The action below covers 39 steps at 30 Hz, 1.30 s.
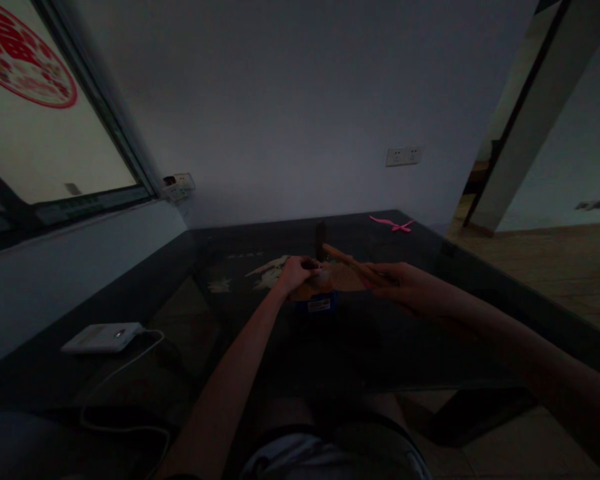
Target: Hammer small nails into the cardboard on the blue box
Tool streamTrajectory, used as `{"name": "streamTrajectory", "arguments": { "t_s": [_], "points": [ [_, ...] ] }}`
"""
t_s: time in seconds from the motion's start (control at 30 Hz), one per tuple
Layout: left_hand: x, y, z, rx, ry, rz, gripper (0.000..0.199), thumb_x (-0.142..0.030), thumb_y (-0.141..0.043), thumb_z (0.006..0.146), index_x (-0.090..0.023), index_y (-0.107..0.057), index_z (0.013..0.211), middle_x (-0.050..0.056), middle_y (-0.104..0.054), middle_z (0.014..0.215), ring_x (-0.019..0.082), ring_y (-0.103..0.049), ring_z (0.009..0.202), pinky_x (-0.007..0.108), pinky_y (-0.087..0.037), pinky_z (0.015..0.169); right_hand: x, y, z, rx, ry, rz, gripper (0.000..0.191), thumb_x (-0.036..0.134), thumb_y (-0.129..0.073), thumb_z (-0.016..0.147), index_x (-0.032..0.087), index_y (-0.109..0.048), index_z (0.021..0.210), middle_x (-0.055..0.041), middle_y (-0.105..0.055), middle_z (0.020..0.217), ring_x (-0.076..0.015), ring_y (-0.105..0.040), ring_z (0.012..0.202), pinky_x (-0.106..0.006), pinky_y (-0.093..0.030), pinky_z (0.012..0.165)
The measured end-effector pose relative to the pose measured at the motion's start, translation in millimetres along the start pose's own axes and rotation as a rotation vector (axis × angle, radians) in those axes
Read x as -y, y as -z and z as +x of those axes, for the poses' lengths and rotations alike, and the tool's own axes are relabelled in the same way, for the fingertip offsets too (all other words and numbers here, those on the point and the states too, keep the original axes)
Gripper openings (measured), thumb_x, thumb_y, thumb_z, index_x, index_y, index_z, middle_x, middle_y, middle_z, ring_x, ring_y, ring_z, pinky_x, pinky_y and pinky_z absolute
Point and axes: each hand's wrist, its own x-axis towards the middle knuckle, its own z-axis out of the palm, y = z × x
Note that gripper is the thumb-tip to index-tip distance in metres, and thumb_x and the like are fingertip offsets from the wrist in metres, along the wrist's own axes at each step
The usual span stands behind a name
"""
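My right hand (393, 283) is wrapped round the wooden handle of a hammer (347, 259). Its dark head (321, 237) points up and sits just beyond my left fingertips. My left hand (297, 272) is closed, thumb and forefinger pinched together over something too small and dark to make out. Under the hands lies a tan, speckled flat piece (345, 277). Below it, a blue box (325, 303) with a white barcode label faces me. An orange-brown surface (310, 289) shows on top of the box, beside the left hand.
The dark glossy table (260, 327) reaches the wall. A pink ribbon-like strip (400, 227) lies at the back right. A white power bank (103, 338) with a white cable (123, 373) is on the left. Wall sockets (403, 157) are behind.
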Motion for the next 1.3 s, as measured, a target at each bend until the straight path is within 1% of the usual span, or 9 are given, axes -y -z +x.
{"name": "streamTrajectory", "arguments": {
  "t_s": [0.13, 0.23, 0.37, 0.47, 0.6, 0.77, 0.97, 1.17, 1.3],
  "points": [
    [-3, -1.5, -1, -0.008, 0.027, -0.045, 0.015, -0.024, -0.070, 0.067, -0.012, -0.068, 0.077, 0.006, -0.070, 0.080, 0.016, -0.063, 0.070, 0.026, -0.048, 0.066, 2, 4, -4, -0.029, 0.036, 0.003, 0.041, 0.028, -0.054, 0.079, 0.015, -0.054, 0.118, 0.0077, -0.042, 0.053, -0.0056, -0.042, 0.034, -0.016, -0.034, 0.029],
    [-2, -1.9, -2, -0.010, 0.025, -0.041, 0.017, -0.025, -0.069, 0.068, -0.013, -0.068, 0.079, 0.006, -0.071, 0.081, 0.016, -0.063, 0.071, 0.026, -0.047, 0.066, 1, -1, -3, -0.019, 0.024, 0.001, 0.045, 0.025, -0.054, 0.078, 0.016, -0.052, 0.122, 0.0073, -0.044, 0.056, -0.0054, -0.043, 0.035, -0.015, -0.034, 0.031],
    [5, -1.4, 0, 0.015, -0.003, 0.014, 0.019, -0.026, -0.067, 0.069, -0.014, -0.070, 0.083, 0.006, -0.071, 0.083, 0.017, -0.063, 0.072, 0.028, -0.047, 0.067, -2, -8, 0, -0.013, 0.009, 0.005, 0.055, 0.022, -0.055, 0.075, 0.014, -0.048, 0.129, 0.0041, -0.052, 0.063, -0.0058, -0.043, 0.037, -0.017, -0.036, 0.032],
    [8, -2.6, 2, 0.001, -0.011, 0.011, 0.020, -0.028, -0.067, 0.069, -0.014, -0.070, 0.082, 0.006, -0.070, 0.081, 0.017, -0.063, 0.072, 0.028, -0.047, 0.069, -3, -8, -1, -0.047, 0.021, 0.001, 0.054, 0.024, -0.054, 0.076, 0.015, -0.049, 0.129, 0.0037, -0.054, 0.062, -0.0064, -0.043, 0.037, -0.018, -0.035, 0.033],
    [7, -3.7, 2, -0.012, 0.014, 0.006, 0.019, -0.027, -0.067, 0.069, -0.013, -0.070, 0.081, 0.006, -0.070, 0.079, 0.017, -0.062, 0.069, 0.028, -0.047, 0.066, -6, -7, -2, -0.069, 0.075, 0.014, 0.051, 0.023, -0.055, 0.076, 0.017, -0.052, 0.127, 0.0018, -0.058, 0.068, -0.0066, -0.046, 0.042, -0.017, -0.038, 0.037],
    [5, -1.7, 1, 0.007, -0.020, 0.021, 0.019, -0.025, -0.069, 0.067, -0.013, -0.070, 0.082, 0.006, -0.071, 0.082, 0.017, -0.063, 0.073, 0.027, -0.047, 0.069, -13, -10, -1, -0.032, 0.004, 0.032, 0.055, 0.022, -0.055, 0.075, 0.016, -0.048, 0.130, 0.0046, -0.053, 0.059, -0.0064, -0.043, 0.035, -0.018, -0.035, 0.032],
    [4, -2.7, 1, -0.001, -0.015, -0.001, 0.018, -0.026, -0.068, 0.068, -0.013, -0.069, 0.080, 0.007, -0.070, 0.080, 0.016, -0.062, 0.069, 0.028, -0.047, 0.067, -3, -1, -6, -0.052, 0.041, 0.025, 0.047, 0.027, -0.055, 0.078, 0.016, -0.053, 0.123, 0.0064, -0.047, 0.055, -0.0060, -0.043, 0.035, -0.017, -0.033, 0.031],
    [3, -0.8, 1, 0.014, -0.021, 0.031, 0.018, -0.023, -0.068, 0.068, -0.013, -0.070, 0.083, 0.006, -0.070, 0.083, 0.017, -0.063, 0.073, 0.028, -0.048, 0.071, -7, -7, -1, -0.017, 0.004, 0.038, 0.058, 0.021, -0.056, 0.075, 0.014, -0.045, 0.132, 0.0059, -0.048, 0.058, -0.0054, -0.042, 0.036, -0.016, -0.034, 0.032],
    [1, -1.2, 0, -0.005, -0.009, 0.024, 0.017, -0.022, -0.069, 0.068, -0.013, -0.070, 0.082, 0.006, -0.070, 0.082, 0.017, -0.063, 0.073, 0.028, -0.048, 0.071, -7, -4, -2, -0.029, 0.028, -0.005, 0.050, 0.024, -0.053, 0.078, 0.014, -0.050, 0.127, 0.0066, -0.046, 0.055, -0.0061, -0.043, 0.037, -0.016, -0.034, 0.033]
  ]
}}
